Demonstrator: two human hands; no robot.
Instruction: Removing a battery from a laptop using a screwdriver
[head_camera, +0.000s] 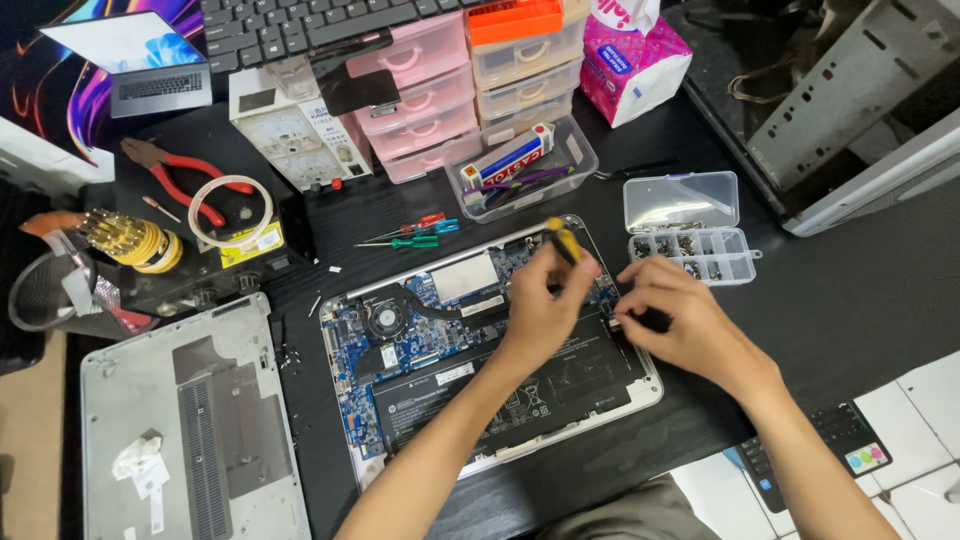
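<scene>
Black and crowded, the bench carries one opened laptop at the centre of the frame, its underside up with a blue circuit board, one round fan and a flat black battery showing. Over its upper right part, the left hand has its grip clenched around one yellow-and-black screwdriver, held nearly upright with the tip down among the board parts. Just right of it, the right hand rests on the laptop's right edge, fingers curled and pinched around something small and dark; what it is cannot be told.

One grey bottom cover lies at the lower left. One clear screw box with its lid open sits just right of the hands. Above the laptop lie two small screwdrivers, one red and one green, and one clear tray. At the upper left are one pair of red pliers and one roll of tape. Two stacks of small drawers, pink and clear, stand at the top centre.
</scene>
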